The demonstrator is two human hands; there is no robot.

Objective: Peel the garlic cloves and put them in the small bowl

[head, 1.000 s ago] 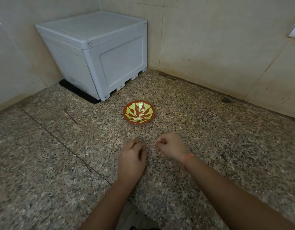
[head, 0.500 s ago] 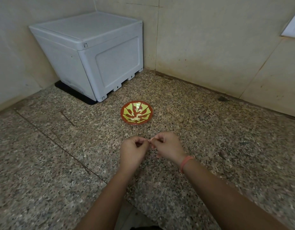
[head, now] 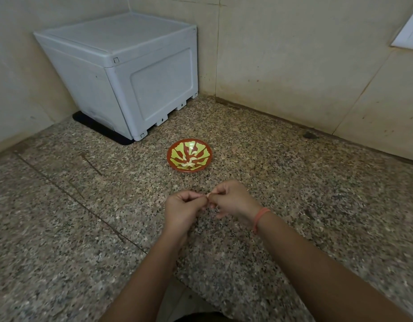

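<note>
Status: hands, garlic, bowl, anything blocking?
Left hand and right hand pinch one garlic clove between them. Small bowl just beyond, pale pieces inside. Nothing between hands and bowl.

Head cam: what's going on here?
A person pinches a clove between the fingers of the left hand and right hand, apparently peeling it, above the counter. The bowl stands beyond the hands, with a few pale pieces, likely peeled cloves, inside. A grey box sits in the corner.
</note>
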